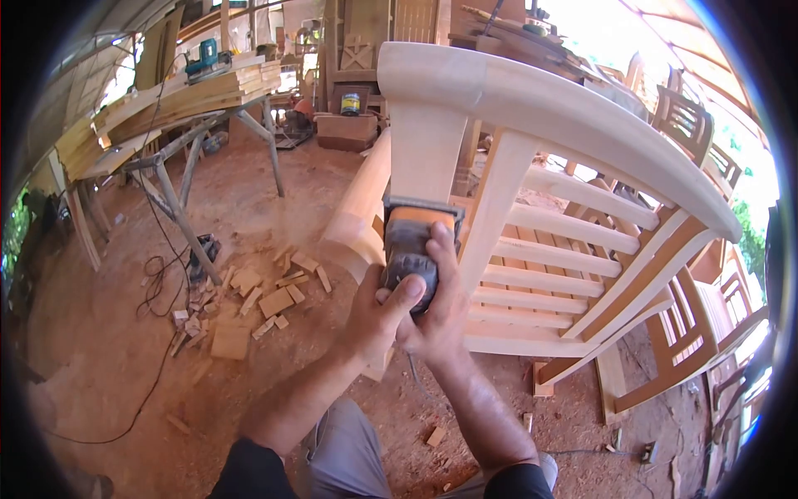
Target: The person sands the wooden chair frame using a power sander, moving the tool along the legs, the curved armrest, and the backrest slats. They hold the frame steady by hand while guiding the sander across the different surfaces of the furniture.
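A power sander (411, 249) with an orange and dark grey body is pressed against the wide upright post (426, 150) of a pale wooden bench frame (573, 100). Both of my hands are closed around its body. My left hand (378, 312) wraps the lower left side, its thumb lying over the back of the tool. On the right side, my right hand (440, 316) has its fingers reaching up along the housing. The sander's flat pad edge meets the wood; its working face is hidden. A cord hangs below my hands.
Wood offcuts (278, 299) litter the dusty floor to the left, near a cord (141, 407). A trestle table (187, 141) there bears stacked boards and a teal power tool (204, 60). More slatted chair frames (690, 333) stand at the right. A power socket (648, 452) lies on the floor.
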`<action>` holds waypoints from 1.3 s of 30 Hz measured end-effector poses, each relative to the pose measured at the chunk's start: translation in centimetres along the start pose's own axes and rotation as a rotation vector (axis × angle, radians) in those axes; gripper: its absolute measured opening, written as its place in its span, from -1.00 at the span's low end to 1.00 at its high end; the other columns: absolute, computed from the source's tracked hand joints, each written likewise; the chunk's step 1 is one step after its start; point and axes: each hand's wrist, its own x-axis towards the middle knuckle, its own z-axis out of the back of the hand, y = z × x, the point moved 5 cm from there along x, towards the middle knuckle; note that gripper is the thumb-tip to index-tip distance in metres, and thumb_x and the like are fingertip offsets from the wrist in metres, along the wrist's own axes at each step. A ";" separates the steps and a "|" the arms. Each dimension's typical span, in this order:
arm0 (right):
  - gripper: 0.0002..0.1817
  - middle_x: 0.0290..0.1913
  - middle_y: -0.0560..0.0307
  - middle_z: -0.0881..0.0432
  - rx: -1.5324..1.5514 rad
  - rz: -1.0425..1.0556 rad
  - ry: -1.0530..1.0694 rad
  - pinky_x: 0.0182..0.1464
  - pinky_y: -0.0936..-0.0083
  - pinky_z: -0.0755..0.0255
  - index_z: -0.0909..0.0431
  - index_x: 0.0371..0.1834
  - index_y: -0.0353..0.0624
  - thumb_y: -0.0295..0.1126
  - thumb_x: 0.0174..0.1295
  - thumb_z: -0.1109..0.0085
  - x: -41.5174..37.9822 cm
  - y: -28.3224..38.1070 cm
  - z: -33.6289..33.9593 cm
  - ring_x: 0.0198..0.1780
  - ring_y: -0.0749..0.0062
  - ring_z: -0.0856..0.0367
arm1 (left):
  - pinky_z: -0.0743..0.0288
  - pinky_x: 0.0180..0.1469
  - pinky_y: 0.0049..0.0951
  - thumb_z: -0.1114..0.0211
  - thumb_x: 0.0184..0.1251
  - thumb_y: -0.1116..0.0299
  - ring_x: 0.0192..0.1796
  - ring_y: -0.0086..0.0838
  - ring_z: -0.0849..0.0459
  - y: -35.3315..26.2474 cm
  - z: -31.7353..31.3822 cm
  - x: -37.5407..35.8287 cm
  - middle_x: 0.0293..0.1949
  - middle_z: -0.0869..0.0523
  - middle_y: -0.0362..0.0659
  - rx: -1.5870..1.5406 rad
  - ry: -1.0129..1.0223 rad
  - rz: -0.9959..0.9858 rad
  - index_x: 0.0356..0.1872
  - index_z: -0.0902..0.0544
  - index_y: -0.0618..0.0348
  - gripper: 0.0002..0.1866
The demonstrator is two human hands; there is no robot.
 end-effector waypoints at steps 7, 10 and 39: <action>-0.08 0.54 -0.57 -0.35 0.029 -0.094 0.030 0.48 -0.01 -0.48 -0.27 0.50 -0.42 -0.15 0.21 -0.55 -8.5 -2.3 -1.5 0.54 -0.45 -0.42 | -0.63 0.04 -0.42 -0.47 0.42 -0.21 0.07 -0.38 -0.70 8.4 1.3 -3.5 0.05 -0.65 0.05 0.012 0.031 0.043 0.16 -0.42 0.47 -0.18; -0.10 0.55 -0.55 -0.35 0.019 -0.049 0.013 0.47 0.00 -0.50 -0.28 0.49 -0.41 -0.15 0.21 -0.54 -5.1 -1.6 -0.6 0.54 -0.43 -0.42 | -0.63 0.03 -0.43 -0.48 0.41 -0.21 0.07 -0.39 -0.70 5.2 0.5 -1.8 0.04 -0.66 0.04 -0.086 0.017 0.007 0.16 -0.42 0.47 -0.17; -0.08 0.54 -0.60 -0.35 0.028 -0.111 0.081 0.45 -0.02 -0.51 -0.30 0.50 -0.42 -0.12 0.21 -0.56 -9.9 -2.9 -1.7 0.53 -0.45 -0.44 | -0.61 -0.01 -0.40 -0.47 0.42 -0.23 0.02 -0.40 -0.68 11.0 1.3 -4.3 -0.01 -0.65 0.05 -0.028 -0.016 0.043 0.11 -0.43 0.46 -0.19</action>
